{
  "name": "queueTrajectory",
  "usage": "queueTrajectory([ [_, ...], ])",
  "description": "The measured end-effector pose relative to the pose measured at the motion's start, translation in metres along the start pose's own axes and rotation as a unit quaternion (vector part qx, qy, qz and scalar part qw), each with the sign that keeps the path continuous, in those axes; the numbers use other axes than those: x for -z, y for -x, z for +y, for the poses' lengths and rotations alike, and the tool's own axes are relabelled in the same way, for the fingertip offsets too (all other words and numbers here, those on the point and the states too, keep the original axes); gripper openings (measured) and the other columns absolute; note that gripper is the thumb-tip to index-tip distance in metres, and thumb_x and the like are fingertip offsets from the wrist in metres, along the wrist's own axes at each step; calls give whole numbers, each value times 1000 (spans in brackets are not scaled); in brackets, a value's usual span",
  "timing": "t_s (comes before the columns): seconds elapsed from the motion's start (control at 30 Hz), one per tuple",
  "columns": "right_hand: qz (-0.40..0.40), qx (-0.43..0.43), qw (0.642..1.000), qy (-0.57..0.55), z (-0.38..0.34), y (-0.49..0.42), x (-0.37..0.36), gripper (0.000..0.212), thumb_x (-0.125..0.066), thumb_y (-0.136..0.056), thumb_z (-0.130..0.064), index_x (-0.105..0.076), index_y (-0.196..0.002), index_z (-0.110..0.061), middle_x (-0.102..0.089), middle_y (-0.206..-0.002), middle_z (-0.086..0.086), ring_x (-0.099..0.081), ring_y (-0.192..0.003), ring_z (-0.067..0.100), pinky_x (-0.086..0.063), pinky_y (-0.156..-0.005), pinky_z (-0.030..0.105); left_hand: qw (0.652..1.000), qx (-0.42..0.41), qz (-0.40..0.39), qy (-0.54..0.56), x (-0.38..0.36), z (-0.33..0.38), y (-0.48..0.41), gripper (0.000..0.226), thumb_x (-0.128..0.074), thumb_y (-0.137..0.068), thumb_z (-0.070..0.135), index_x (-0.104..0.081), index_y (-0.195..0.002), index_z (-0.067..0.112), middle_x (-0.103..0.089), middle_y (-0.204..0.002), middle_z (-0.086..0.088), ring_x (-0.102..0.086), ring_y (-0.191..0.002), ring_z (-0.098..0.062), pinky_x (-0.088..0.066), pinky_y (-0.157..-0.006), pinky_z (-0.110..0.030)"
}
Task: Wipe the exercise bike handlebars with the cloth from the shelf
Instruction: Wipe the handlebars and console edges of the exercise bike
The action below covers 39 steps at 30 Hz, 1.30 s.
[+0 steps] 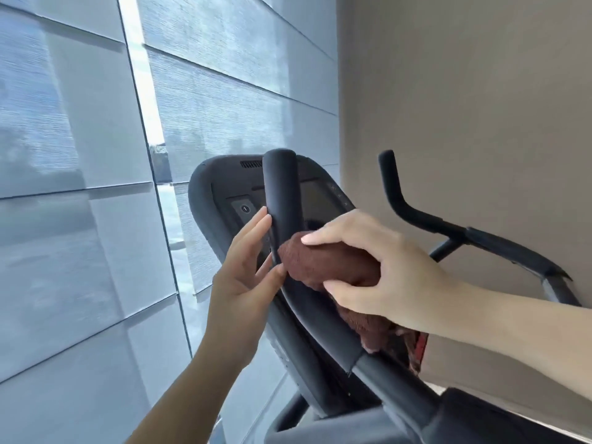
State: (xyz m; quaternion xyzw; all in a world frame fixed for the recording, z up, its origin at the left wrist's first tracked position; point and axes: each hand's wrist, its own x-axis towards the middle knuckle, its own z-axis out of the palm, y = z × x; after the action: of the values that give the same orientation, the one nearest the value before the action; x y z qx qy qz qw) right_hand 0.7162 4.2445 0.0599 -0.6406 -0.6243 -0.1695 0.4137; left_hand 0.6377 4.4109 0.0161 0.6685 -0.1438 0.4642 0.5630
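Observation:
The black left handlebar (283,193) of the exercise bike rises upright in the middle of the view. A dark brown cloth (326,262) is pressed against it, wrapped partly round the bar, and its loose end hangs down under my wrist. My right hand (384,267) is shut on the cloth. My left hand (246,267) rests flat against the bar's left side, fingers straight, thumb touching the bar. The right handlebar (474,235) curves along the beige wall, untouched.
The bike's console (230,190) with its dark screen stands just behind the left handlebar. A beige wall (464,91) is close on the right. Large windows with grey blinds (80,155) fill the left side.

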Motion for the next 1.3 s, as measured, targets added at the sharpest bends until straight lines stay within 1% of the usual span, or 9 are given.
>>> queueTrajectory([
  [0.17, 164, -5, 986, -41, 19, -37, 3, 45, -68, -78, -7, -54, -115, -28, -47, -113, -5, -47, -100, -6, -35, -86, 3, 999, 34, 23, 18, -2, 2, 1, 55, -55, -72, -1, -56, -119, 29, -52, -133, 17, -41, -124, 3, -44, -88, -14],
  [0.37, 96, -1, 985, -146, 35, -25, -20, 51, -66, -78, -8, -46, -113, -39, -50, -122, -3, -48, -111, -2, -33, -93, 6, 995, 68, 30, 66, -5, 1, 3, 58, -52, -74, -5, -51, -127, 19, -51, -135, 8, -40, -128, -5, -32, -104, -35],
  [0.47, 38, 22, 989, -139, 40, -6, -20, 48, -63, -74, -12, -51, -114, -36, -51, -115, -10, -48, -110, -3, -32, -92, 5, 991, 68, 30, 107, -9, 1, 4, 59, -49, -74, -8, -51, -128, 17, -51, -137, 1, -41, -129, -12, -40, -100, -27],
  [0.57, 8, 44, 992, -118, 46, -5, -12, 46, -65, -73, -12, -54, -113, -30, -51, -112, -9, -49, -106, -1, -33, -90, 6, 990, 74, 41, 116, -10, 1, 4, 59, -50, -73, -7, -52, -126, 18, -49, -138, -2, -41, -129, -14, -38, -100, -25],
  [0.7, 117, 114, 984, -65, 56, -23, -6, 44, -68, -73, -3, -56, -113, -17, -49, -115, 5, -48, -108, 3, -37, -92, 12, 990, 70, 52, 107, -10, 1, 3, 59, -52, -71, -6, -55, -124, 19, -53, -134, 1, -44, -126, -11, -42, -96, -23],
  [0.8, 205, 130, 967, -73, 63, -49, -8, 49, -66, -76, 0, -50, -117, -19, -46, -118, 9, -44, -113, 4, -35, -97, 12, 992, 65, 57, 97, -9, 1, 4, 57, -51, -71, -6, -60, -120, 22, -55, -132, 4, -46, -125, -9, -45, -91, -21],
  [1.03, 153, 177, 966, -110, 70, -61, -30, 58, -62, -80, 3, -41, -131, -15, -41, -135, 11, -37, -131, 12, -27, -110, 23, 993, 56, 54, 90, -8, -1, 5, 59, -52, -71, -8, -58, -122, 20, -52, -135, 0, -43, -128, -12, -45, -93, -25],
  [1.17, 111, 166, 970, -137, 70, -54, -25, 59, -60, -78, 3, -43, -130, -18, -43, -133, 8, -39, -128, 6, -29, -105, 17, 991, 64, 47, 105, -9, -2, 5, 59, -50, -72, -8, -57, -123, 20, -52, -135, 0, -43, -127, -13, -44, -95, -26],
  [1.3, 14, 135, 976, -168, 74, -30, -23, 65, -60, -76, 3, -46, -129, -31, -44, -132, -7, -44, -124, 6, -35, -98, 13, 991, 64, 56, 108, -10, -4, 6, 59, -49, -73, -7, -54, -126, 19, -52, -136, -1, -43, -128, -15, -38, -100, -30],
])
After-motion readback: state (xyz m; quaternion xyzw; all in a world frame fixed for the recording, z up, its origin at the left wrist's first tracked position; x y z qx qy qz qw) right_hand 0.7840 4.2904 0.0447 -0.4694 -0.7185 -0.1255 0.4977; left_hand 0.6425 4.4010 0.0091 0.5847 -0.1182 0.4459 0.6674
